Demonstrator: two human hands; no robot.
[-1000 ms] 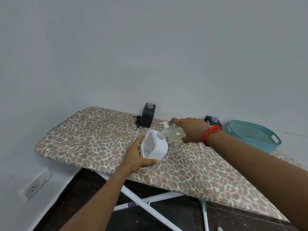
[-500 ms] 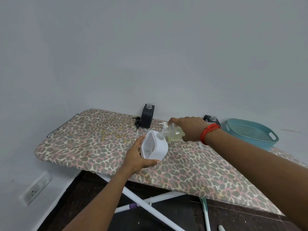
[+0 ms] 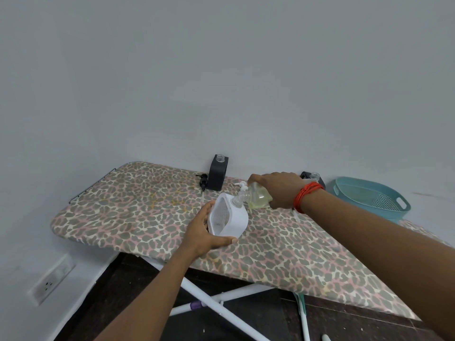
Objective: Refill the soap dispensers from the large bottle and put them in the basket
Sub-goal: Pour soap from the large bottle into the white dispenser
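A leopard-print ironing board (image 3: 128, 207) stands against a grey wall. On it, the left hand (image 3: 200, 233) curls round a white plastic soap dispenser (image 3: 231, 219). A black dispenser (image 3: 218, 174) stands beyond that grip. The right hand (image 3: 280, 189) grips a tilted clear bottle of yellowish liquid (image 3: 256, 196), its neck at the white dispenser's top. Right of this grip are a second black dispenser (image 3: 314, 178) and a teal plastic basket (image 3: 357, 198).
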